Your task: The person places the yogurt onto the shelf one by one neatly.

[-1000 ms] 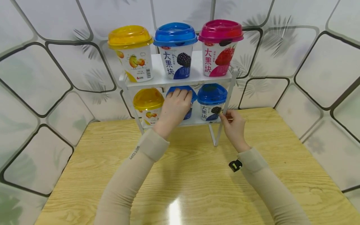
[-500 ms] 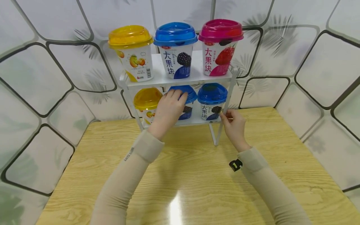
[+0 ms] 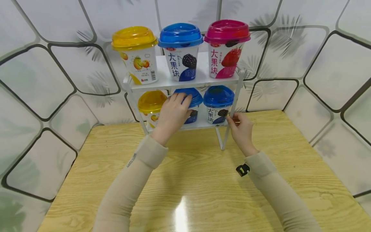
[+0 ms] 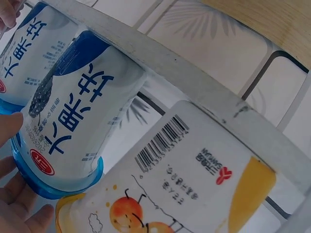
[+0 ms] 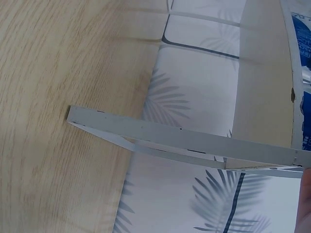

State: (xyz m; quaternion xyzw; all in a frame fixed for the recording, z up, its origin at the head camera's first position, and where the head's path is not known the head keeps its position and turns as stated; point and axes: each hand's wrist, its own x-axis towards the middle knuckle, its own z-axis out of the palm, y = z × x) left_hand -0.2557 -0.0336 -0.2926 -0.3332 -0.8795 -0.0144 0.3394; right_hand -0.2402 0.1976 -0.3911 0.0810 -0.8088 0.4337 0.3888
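Note:
On the lower tier of a white two-tier rack (image 3: pixel 185 85), my left hand (image 3: pixel 173 111) holds the middle blue-lidded blackberry yogurt cup (image 3: pixel 193 115) around its lid. The thumb is at the front, and the fingers curl over the lid's left side. In the left wrist view the cup (image 4: pixel 73 111) shows upside down. To its left is a yellow-lidded yogurt cup (image 3: pixel 150 102), partly hidden by my hand. A second blue-lidded yogurt cup (image 3: pixel 218 101) sits to its right. My right hand (image 3: pixel 242 130) pinches the rack's right upright between thumb and fingers.
Three yogurt cups stand on the upper tier: a yellow-lidded cup (image 3: pixel 139 61), a blue-lidded cup (image 3: pixel 182 58) and a pink-lidded cup (image 3: pixel 226 54). The rack stands on a wooden table (image 3: pixel 203 187) against a patterned wall (image 3: pixel 290 54).
My left hand has shifted slightly left and down over the middle lower cup, uncovering more of its lid and front. The right hand stays on the rack's upright.

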